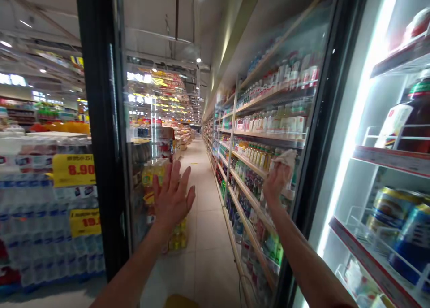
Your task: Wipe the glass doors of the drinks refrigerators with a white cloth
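Note:
A glass door (pixel 198 178) with a black frame (pixel 101 119) stands in front of me, swung out from a lit drinks fridge. My left hand (pixel 173 193) is raised with its fingers spread, flat against or very close to the glass. In my right hand (pixel 276 182) a pale crumpled cloth (pixel 287 160) is held up at the glass near the door's right side. The hand is slightly blurred, and part of the cloth is hidden in its fingers.
To the right, the fridge shelves (pixel 396 158) carry blue cans (pixel 411 238) and a dark bottle (pixel 418 115). Stacked water packs (pixel 50 227) with yellow price signs (pixel 74 170) stand at left. Through the glass show shelves of bottles (pixel 268 124) and a tiled aisle (pixel 204 227).

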Demonstrator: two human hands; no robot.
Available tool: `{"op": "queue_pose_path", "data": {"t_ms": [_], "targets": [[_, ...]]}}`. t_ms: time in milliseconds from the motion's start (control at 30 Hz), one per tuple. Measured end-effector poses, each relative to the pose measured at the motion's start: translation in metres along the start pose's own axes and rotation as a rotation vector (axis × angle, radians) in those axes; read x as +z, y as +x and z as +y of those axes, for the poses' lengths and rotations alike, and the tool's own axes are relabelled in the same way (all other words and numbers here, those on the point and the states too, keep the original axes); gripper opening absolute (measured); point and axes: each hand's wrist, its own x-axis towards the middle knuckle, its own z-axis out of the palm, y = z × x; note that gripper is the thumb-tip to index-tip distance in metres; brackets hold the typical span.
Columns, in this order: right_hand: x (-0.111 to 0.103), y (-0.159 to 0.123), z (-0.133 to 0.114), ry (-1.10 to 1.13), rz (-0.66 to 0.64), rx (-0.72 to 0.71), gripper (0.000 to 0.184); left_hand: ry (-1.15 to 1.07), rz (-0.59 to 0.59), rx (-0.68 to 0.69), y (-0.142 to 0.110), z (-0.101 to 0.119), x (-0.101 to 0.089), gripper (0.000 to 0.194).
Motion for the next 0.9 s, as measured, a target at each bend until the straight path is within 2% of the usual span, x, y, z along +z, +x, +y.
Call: {"op": "queue_pose_path", "data": {"t_ms": [67, 133, 200, 233, 267, 300, 400, 467, 500, 567, 667, 733, 767, 800, 833, 900], "targets": [[0.002, -0.026, -0.036, 0.023, -0.075, -0.206, 0.037, -0.018, 0.007, 0.000, 0.001, -0.001, 0.000, 0.067], [0.001, -0.053, -0.061, 0.056, -0.194, -0.484, 0.033, -0.038, 0.013, 0.008, 0.001, -0.002, 0.001, 0.068], [-0.002, -0.067, -0.065, 0.075, -0.297, -0.689, 0.038, -0.050, 0.016, 0.011, 0.000, -0.003, 0.001, 0.069], [-0.004, -0.067, -0.057, 0.072, -0.311, -0.724, 0.041, -0.052, 0.018, 0.012, 0.000, -0.004, 0.001, 0.069], [-0.006, -0.061, -0.044, 0.057, -0.292, -0.698, 0.044, -0.051, 0.018, 0.013, -0.001, -0.004, 0.001, 0.068], [-0.007, -0.051, -0.029, 0.037, -0.239, -0.609, 0.046, -0.047, 0.015, 0.013, -0.001, -0.004, 0.001, 0.068], [-0.004, -0.008, 0.011, 0.008, -0.009, -0.141, 0.049, -0.036, 0.007, 0.005, -0.001, -0.003, 0.000, 0.067], [0.002, 0.012, 0.013, 0.021, 0.093, 0.093, 0.050, -0.026, 0.008, 0.004, -0.001, -0.003, 0.000, 0.066], [0.004, 0.015, 0.005, 0.028, 0.110, 0.125, 0.049, -0.022, 0.008, 0.005, -0.001, -0.002, 0.000, 0.066], [0.008, 0.004, -0.024, 0.034, 0.051, 0.002, 0.045, -0.016, 0.010, 0.013, -0.001, -0.003, 0.000, 0.065], [0.008, -0.036, -0.072, 0.057, -0.144, -0.435, 0.036, -0.019, 0.018, 0.019, -0.001, -0.004, 0.000, 0.064], [0.006, -0.058, -0.083, 0.072, -0.271, -0.702, 0.037, -0.035, 0.020, 0.017, -0.001, -0.006, 0.001, 0.063], [0.004, -0.061, -0.078, 0.072, -0.303, -0.771, 0.040, -0.044, 0.018, 0.013, -0.001, -0.007, 0.001, 0.063], [0.002, -0.059, -0.068, 0.066, -0.309, -0.785, 0.043, -0.049, 0.019, 0.009, -0.001, -0.007, 0.002, 0.062], [0.001, -0.051, -0.053, 0.050, -0.282, -0.732, 0.045, -0.049, 0.017, 0.008, -0.001, -0.008, 0.002, 0.062], [-0.002, -0.022, -0.020, 0.012, -0.141, -0.453, 0.048, -0.031, 0.012, 0.009, -0.002, -0.008, 0.003, 0.060]]}}
